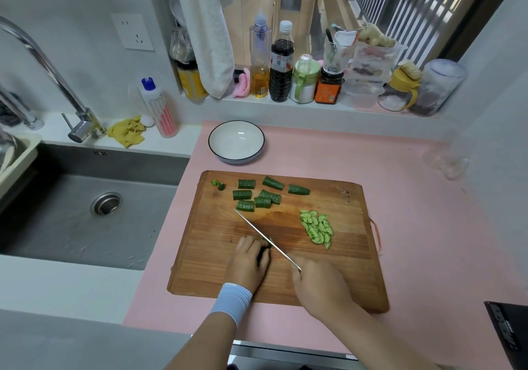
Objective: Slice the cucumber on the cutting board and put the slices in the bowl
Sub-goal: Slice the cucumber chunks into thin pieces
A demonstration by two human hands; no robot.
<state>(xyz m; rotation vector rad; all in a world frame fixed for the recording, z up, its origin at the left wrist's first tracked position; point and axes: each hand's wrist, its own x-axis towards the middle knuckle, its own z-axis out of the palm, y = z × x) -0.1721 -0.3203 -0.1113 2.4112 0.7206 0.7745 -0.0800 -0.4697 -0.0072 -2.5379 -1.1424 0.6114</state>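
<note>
Cuke chunks dark, slices pale

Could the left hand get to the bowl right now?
Probably not straight away: the left hand is holding a cucumber piece, and the knife blade slants across the way. Let go, and the bowl looks reachable.

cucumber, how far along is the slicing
Done: one pile of thin slices lies on the cutting board. In hand: the left hand holds a piece while the right hand cuts it with the knife. Left: several chunks uncut, and the bowl is empty.
</note>
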